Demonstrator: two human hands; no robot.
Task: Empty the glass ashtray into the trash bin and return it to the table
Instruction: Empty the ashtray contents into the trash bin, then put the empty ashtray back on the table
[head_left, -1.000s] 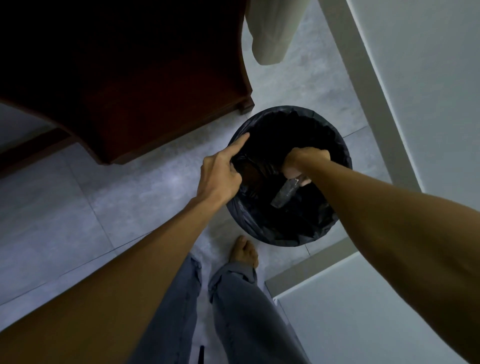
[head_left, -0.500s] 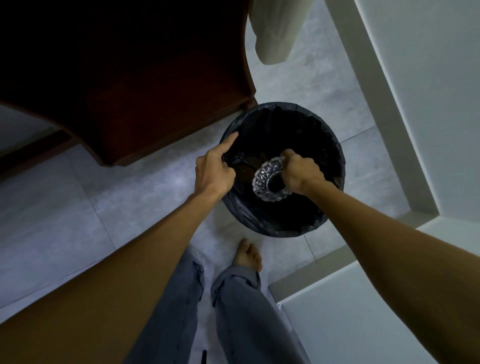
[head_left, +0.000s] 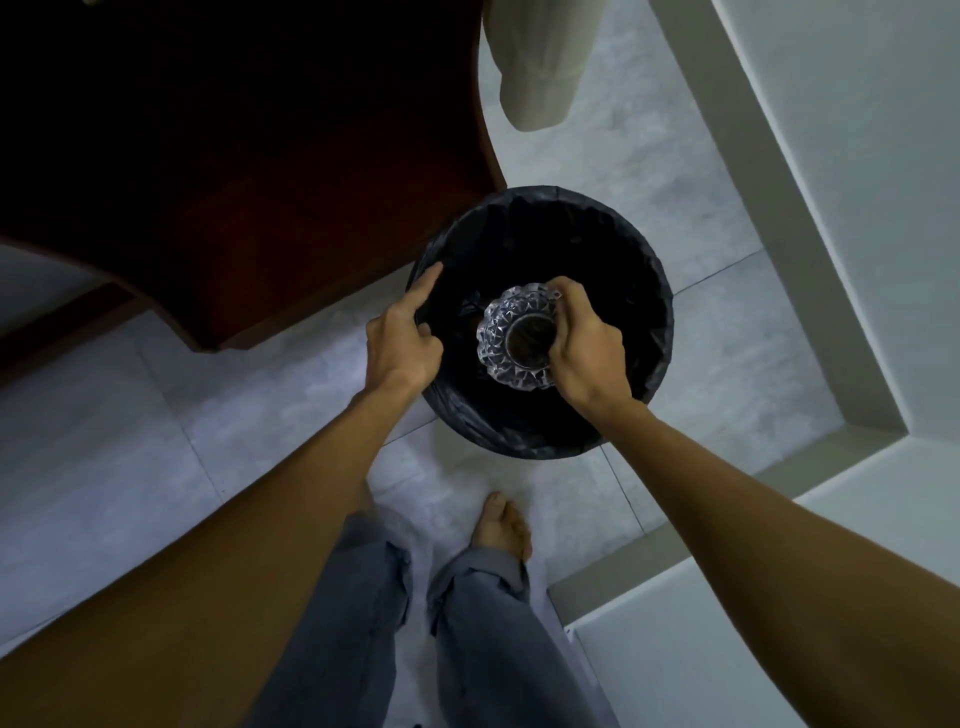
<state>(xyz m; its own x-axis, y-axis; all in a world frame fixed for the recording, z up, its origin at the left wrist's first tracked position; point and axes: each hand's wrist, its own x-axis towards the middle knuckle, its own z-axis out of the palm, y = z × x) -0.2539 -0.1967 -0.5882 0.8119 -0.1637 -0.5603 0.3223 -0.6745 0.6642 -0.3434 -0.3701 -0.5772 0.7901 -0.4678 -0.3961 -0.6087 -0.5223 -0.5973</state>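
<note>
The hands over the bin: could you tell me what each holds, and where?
The right hand grips the glass ashtray by its rim; the left hand pinches the bin liner edge.

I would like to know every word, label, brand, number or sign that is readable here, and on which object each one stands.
None: no text can be read anywhere in this view.
The glass ashtray shows only a cut faceted pattern.
The black liner of the trash bin is plain.
The dark red furniture, floor tiles and white surfaces carry no markings.

Loose grey-blue jeans (head_left: 483, 639) with creased hems are worn; both forearms (head_left: 769, 499) are left unsleeved, and one foot (head_left: 501, 522) is bare.
</note>
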